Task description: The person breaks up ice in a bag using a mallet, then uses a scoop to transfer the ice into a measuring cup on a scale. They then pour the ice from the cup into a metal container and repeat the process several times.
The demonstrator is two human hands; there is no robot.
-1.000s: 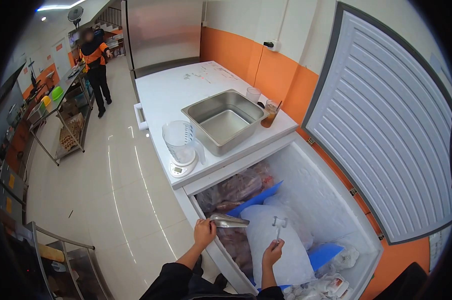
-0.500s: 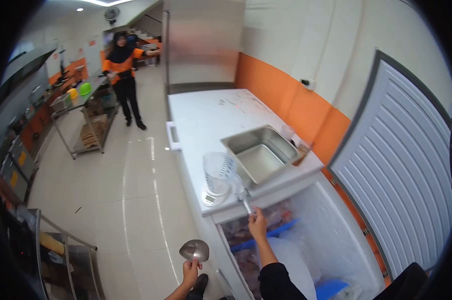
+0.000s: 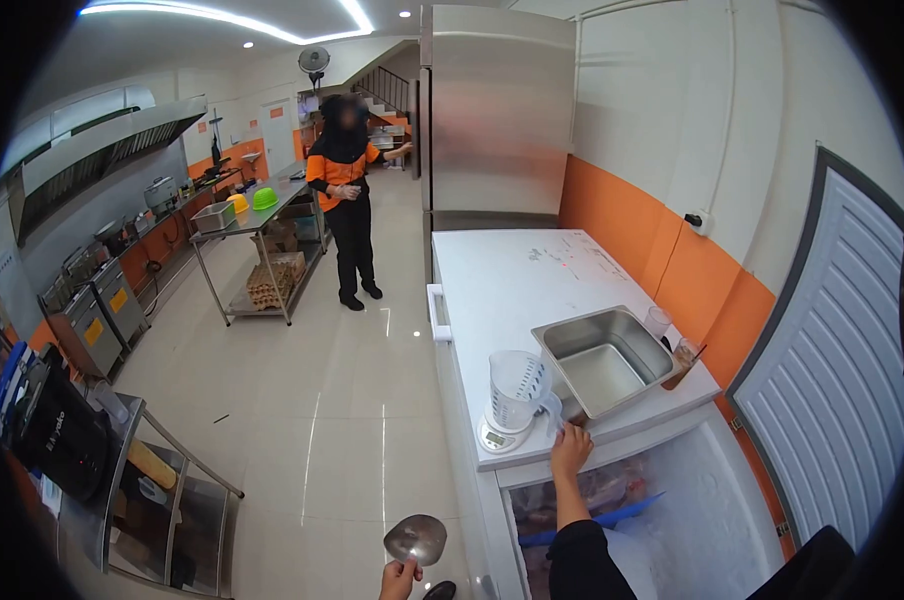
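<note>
Left hand point(image 3: 400, 578) grips 1 metal scoop point(image 3: 416, 540). Right hand point(image 3: 572, 450) at 5 o'clock of measuring jug point(image 3: 518, 392); can't tell its grip. Steel pan point(image 3: 604, 378) at right hand's 1 o'clock.

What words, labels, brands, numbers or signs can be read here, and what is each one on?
"yako": end of the pale lettering on the black appliance; its start is unclear.
Measuring jug: blue markings, too small to read.
Scale display: digits too small to read.
Yellow labels on the metal units: too small.
Orange door sign: too small.
Marks on the white top: too faint to make out.
</note>
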